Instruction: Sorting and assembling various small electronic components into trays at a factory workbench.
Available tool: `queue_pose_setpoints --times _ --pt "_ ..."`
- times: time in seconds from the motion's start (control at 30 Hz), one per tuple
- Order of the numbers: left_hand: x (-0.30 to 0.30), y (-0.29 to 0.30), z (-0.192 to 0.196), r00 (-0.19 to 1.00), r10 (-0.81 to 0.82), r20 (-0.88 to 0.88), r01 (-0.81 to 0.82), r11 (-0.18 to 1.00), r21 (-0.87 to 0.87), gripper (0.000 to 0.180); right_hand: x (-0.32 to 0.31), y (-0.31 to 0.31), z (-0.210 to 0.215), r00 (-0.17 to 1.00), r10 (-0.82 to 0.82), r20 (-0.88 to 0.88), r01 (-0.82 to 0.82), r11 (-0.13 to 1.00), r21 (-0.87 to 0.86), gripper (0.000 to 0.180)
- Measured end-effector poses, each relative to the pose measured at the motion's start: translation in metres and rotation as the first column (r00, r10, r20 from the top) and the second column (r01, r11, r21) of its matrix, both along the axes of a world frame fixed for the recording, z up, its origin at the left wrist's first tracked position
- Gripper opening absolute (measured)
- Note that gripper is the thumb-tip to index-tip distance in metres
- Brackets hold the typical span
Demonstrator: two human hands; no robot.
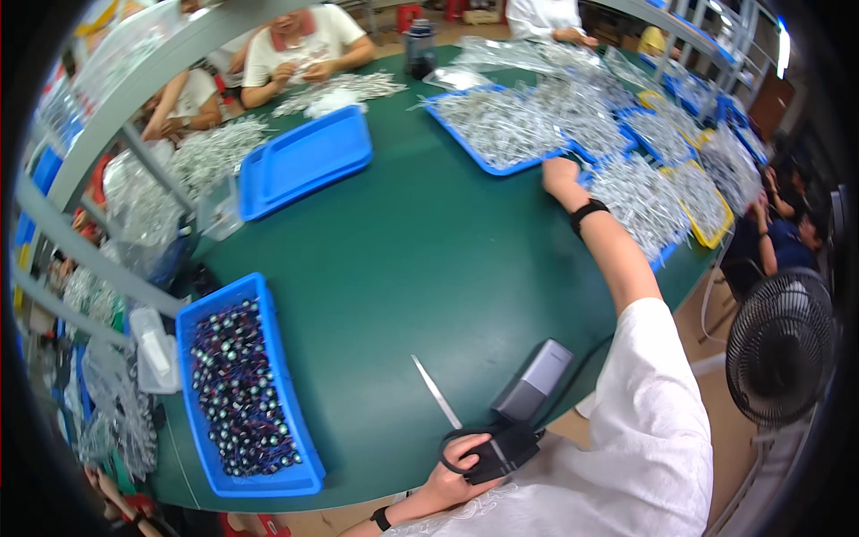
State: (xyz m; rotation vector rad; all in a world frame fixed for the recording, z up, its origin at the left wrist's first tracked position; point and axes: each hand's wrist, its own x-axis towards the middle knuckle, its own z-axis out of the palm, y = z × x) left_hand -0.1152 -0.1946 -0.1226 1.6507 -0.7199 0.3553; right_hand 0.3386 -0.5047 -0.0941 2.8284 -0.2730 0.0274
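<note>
Lying toward the far right of the green table point(394, 259), a blue tray point(501, 170) was heaped with clear strips point(501, 125). The right hand point(562, 174) was stretched out to its near right corner; because the fingers were partly hidden, it could not be told whether the rim was gripped or merely touched. For good handling, a firm rim hold and a level tray seemed to be called for, since loose strips could easily be spilled and a second tray point(662, 259) was crowded close beside. Well apart from it, the left hand point(461, 465) was closed around the black handle of scissors point(438, 394), the blade being pointed away from the body; freeing that hand first would probably have been safer for any two-handed lift. Near the blade a grey box point(537, 380) was seen, and farther left, a blue bin point(304, 438) was filled with dark beads point(237, 394).
</note>
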Motion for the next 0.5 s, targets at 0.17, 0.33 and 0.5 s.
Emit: queue_pose_setpoints --times 0.17,0.33,0.5 --pt "-0.004 -0.002 -0.003 0.999 -0.003 -0.053 0.000 0.999 -0.050 0.086 0.026 -0.035 -0.013 0.975 -0.219 -0.046 0.218 0.976 -0.026 0.023" --pt "-0.002 -0.002 0.000 0.998 -0.008 -0.067 0.005 0.999 -0.053 0.085 0.029 -0.031 -0.009 0.978 -0.205 -0.032 0.204 0.979 -0.022 0.022" --pt "0.000 -0.001 -0.002 0.997 0.000 -0.072 -0.004 0.998 -0.061 0.084 0.033 -0.015 -0.005 0.991 -0.137 0.012 0.137 0.990 -0.032 0.020"
